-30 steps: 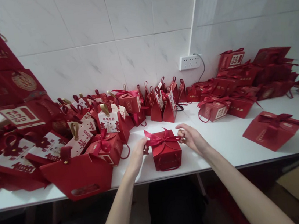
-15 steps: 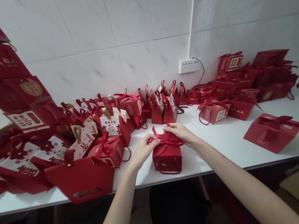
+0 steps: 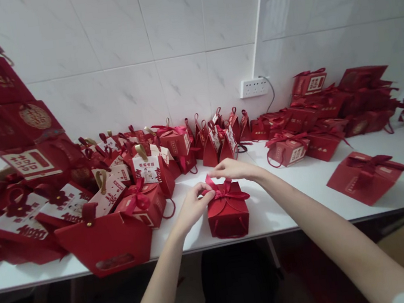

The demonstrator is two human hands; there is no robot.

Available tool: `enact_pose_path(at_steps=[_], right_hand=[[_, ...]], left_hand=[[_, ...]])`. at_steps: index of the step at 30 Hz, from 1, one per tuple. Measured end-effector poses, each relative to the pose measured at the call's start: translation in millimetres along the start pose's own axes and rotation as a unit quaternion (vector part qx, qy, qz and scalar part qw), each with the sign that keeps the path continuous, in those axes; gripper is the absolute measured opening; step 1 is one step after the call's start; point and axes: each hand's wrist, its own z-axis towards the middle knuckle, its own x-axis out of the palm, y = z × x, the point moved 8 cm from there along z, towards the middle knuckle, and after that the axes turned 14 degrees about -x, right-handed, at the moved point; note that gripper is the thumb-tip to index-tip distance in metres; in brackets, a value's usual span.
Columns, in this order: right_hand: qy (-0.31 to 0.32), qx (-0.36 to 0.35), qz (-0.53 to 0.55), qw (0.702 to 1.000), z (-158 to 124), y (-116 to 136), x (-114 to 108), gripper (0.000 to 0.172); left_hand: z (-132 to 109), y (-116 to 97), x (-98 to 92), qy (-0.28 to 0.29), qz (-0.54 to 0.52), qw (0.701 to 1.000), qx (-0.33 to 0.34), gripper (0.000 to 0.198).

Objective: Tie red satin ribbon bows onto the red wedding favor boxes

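On top of the red box (image 3: 229,219) on the table (image 3: 316,175), the bow (image 3: 224,194) lay crosswise, its left side pinched by the nearer left hand (image 3: 195,205), while the right hand (image 3: 237,169) bunched fingertips at its raised tail (image 3: 211,184), hold unclear.

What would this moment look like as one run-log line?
left hand: pinching ribbon | right hand: at ribbon's raised tip | red box: upright on table
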Motion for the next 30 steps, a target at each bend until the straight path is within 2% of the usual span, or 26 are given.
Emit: enact_pose_path(at_steps=[3, 5, 7, 9, 11, 13, 25, 30], right_hand=[[0.053, 0.017, 0.040, 0.998, 3, 5, 21, 0.029], [0.049, 0.020, 0.058, 0.997, 3, 5, 27, 0.027], [0.036, 0.021, 0.069, 0.997, 2, 2, 29, 0.026], [0.025, 0.019, 0.072, 0.997, 2, 0, 29, 0.025], [0.016, 0.020, 0.071, 0.997, 2, -2, 28, 0.023], [0.010, 0.023, 0.066, 0.997, 2, -3, 28, 0.021], [-0.033, 0.057, 0.055, 0.996, 6, -13, 25, 0.024], [-0.093, 0.038, 0.067, 0.993, -5, -10, 0, 0.028]], left_hand=[[-6, -1, -5.1, -0.052, 0.022, 0.998, 0.018, 0.011], [-15, -9, -11.2, -0.116, 0.075, 0.988, 0.062, 0.006], [-24, -23, -9.2, -0.144, 0.165, 0.968, 0.125, 0.013], [-30, -32, 2.0, -0.105, 0.252, 0.947, 0.171, 0.025], [-30, -33, 11.1, -0.049, 0.297, 0.936, 0.180, 0.033], [-28, -32, 14.1, -0.022, 0.321, 0.930, 0.176, 0.036], [-23, -29, 15.7, 0.004, 0.320, 0.936, 0.148, 0.034], [-25, -29, 12.0, -0.013, 0.318, 0.935, 0.155, 0.031]])
